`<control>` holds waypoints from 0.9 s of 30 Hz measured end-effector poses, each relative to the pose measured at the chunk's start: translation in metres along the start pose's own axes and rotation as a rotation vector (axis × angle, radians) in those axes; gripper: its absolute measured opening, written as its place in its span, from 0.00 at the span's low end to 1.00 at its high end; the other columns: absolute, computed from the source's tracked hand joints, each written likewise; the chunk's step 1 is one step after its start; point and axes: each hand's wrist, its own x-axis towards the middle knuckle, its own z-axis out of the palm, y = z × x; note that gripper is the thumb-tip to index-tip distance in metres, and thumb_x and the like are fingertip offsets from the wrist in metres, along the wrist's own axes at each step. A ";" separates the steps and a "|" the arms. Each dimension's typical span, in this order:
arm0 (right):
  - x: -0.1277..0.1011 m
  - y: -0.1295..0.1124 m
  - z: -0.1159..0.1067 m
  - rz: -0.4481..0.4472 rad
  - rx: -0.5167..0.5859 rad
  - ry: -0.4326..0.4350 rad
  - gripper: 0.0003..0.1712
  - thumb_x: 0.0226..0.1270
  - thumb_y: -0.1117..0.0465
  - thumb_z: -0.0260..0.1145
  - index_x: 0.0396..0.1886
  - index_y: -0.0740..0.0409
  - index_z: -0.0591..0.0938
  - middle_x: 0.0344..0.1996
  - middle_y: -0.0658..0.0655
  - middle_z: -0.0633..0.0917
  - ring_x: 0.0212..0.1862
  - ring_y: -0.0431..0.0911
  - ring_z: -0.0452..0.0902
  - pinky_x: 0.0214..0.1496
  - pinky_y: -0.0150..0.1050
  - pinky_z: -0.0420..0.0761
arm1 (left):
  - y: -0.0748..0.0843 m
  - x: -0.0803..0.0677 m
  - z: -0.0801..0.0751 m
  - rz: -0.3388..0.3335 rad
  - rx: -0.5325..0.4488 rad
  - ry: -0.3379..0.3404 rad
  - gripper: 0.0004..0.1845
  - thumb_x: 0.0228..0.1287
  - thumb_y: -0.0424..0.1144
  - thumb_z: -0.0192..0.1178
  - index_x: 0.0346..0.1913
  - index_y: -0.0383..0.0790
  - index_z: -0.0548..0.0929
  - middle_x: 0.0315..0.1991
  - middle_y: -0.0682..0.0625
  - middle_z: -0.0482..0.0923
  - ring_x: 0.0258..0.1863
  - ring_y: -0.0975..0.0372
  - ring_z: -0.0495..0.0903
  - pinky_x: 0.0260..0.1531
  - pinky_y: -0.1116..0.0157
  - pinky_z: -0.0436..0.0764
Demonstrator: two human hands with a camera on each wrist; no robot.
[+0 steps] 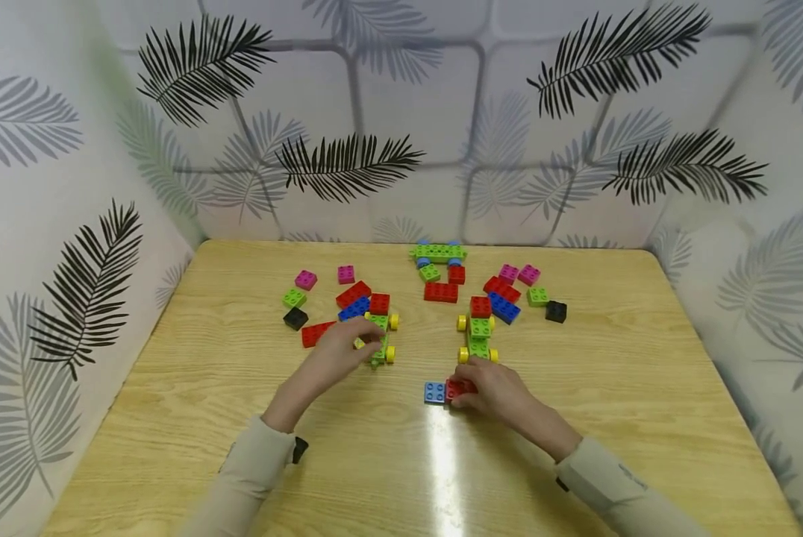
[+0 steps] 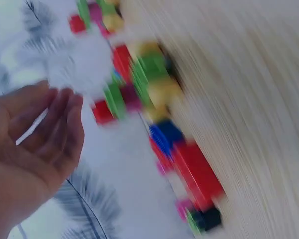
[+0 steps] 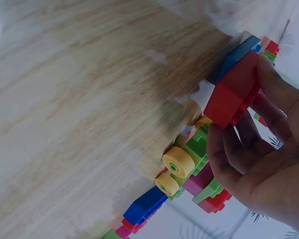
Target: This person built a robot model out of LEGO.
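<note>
The left hand, loosely curved and empty, hovers by the seemingly part-built left car. Nearer the desk's front edge, a blue brick sits beside the red brick the right hand pinches. The right car seems part-built too; loose bricks behind look unused.

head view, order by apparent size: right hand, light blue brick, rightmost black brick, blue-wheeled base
1. Right hand
2. Blue-wheeled base
3. Light blue brick, rightmost black brick: too alike to rank
</note>
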 end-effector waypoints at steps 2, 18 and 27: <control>0.000 0.000 -0.001 0.003 0.000 -0.002 0.14 0.55 0.53 0.75 0.39 0.52 0.84 0.31 0.46 0.78 0.30 0.38 0.67 0.29 0.32 0.70 | -0.015 0.001 -0.009 -0.048 0.080 0.086 0.11 0.66 0.34 0.62 0.49 0.35 0.83 0.44 0.46 0.80 0.43 0.55 0.80 0.42 0.57 0.80; -0.001 0.002 0.000 -0.027 -0.004 0.008 0.14 0.55 0.52 0.75 0.39 0.51 0.84 0.33 0.47 0.78 0.31 0.38 0.67 0.30 0.33 0.71 | -0.077 0.001 0.004 -0.234 0.533 0.127 0.20 0.58 0.30 0.67 0.54 0.29 0.79 0.46 0.38 0.75 0.45 0.47 0.73 0.39 0.52 0.80; -0.001 0.001 -0.002 -0.016 0.006 -0.012 0.14 0.55 0.52 0.74 0.39 0.52 0.84 0.34 0.47 0.79 0.32 0.38 0.67 0.30 0.33 0.71 | -0.073 -0.010 0.001 -0.299 0.380 0.148 0.22 0.59 0.36 0.68 0.55 0.32 0.78 0.43 0.41 0.73 0.41 0.51 0.75 0.36 0.52 0.80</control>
